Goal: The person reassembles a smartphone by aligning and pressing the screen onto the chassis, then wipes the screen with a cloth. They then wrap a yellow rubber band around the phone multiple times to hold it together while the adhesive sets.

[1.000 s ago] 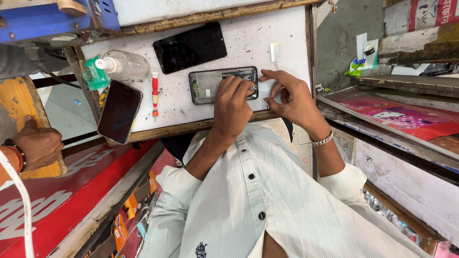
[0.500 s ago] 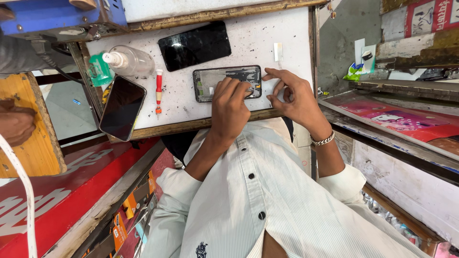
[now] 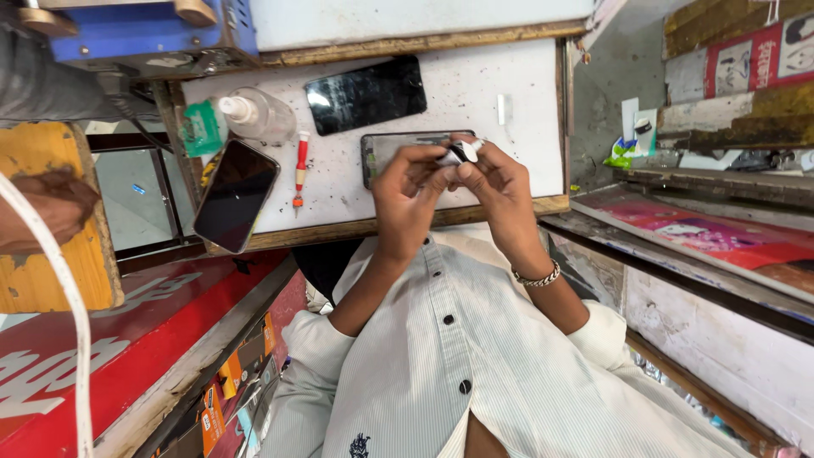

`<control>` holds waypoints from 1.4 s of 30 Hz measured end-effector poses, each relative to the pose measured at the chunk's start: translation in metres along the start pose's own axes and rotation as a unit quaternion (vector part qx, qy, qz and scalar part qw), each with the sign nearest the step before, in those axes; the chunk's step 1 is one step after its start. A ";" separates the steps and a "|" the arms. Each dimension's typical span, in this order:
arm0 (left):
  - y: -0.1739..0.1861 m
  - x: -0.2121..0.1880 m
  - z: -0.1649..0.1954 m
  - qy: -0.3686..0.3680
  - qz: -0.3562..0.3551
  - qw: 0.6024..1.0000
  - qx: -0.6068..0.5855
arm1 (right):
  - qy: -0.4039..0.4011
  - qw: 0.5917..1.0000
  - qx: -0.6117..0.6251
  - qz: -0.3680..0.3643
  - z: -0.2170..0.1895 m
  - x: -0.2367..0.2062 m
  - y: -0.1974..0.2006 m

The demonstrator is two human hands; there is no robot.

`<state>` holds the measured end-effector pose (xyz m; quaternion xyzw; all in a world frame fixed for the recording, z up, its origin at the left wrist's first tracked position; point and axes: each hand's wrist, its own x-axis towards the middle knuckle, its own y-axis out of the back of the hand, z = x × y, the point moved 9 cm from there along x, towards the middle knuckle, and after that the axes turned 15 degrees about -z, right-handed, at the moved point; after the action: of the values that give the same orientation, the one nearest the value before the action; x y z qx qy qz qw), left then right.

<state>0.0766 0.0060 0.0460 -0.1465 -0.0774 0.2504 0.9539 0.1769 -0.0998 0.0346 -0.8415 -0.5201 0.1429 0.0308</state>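
My left hand [image 3: 407, 191] and my right hand [image 3: 502, 182] meet above the white worktable [image 3: 526, 76]. Together their fingertips pinch a small white and black object [image 3: 463, 152]; what it is I cannot tell. A metal bracelet sits on my right wrist. Under the hands lies an opened phone [image 3: 383, 153] with its grey inside facing up, partly hidden by my fingers. Just beyond it rests a black phone screen [image 3: 366, 93].
A red-handled screwdriver [image 3: 299, 170] and a clear bottle [image 3: 259, 114] lie left of the phone. A dark phone [image 3: 236, 195] hangs over the table's left front edge. Another person's hand [image 3: 51, 203] rests on a yellow board at far left. A blue machine [image 3: 144, 30] stands behind.
Both my hands lifted off the opened phone and came together, now pinching a small object. The other person's hand at the left shifted.
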 end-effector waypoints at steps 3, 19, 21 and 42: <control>0.002 0.000 0.022 -0.015 0.031 0.969 0.244 | 0.007 1.000 0.001 -0.012 -0.002 0.008 0.002; 0.070 0.050 0.038 0.046 -0.033 0.841 0.538 | 0.033 0.983 -0.129 0.127 -0.032 0.050 0.083; 0.068 0.059 0.038 0.051 -0.060 0.831 0.551 | 0.089 0.982 -0.123 0.109 -0.046 0.057 0.090; 0.064 0.065 0.056 -0.027 -0.096 0.827 0.554 | 0.235 0.886 -0.290 0.274 -0.098 0.089 0.115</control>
<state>0.0909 0.1054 0.0832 0.4213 0.0352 0.1623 0.8916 0.3404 -0.0641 0.0870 -0.9309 -0.2645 -0.2133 -0.1341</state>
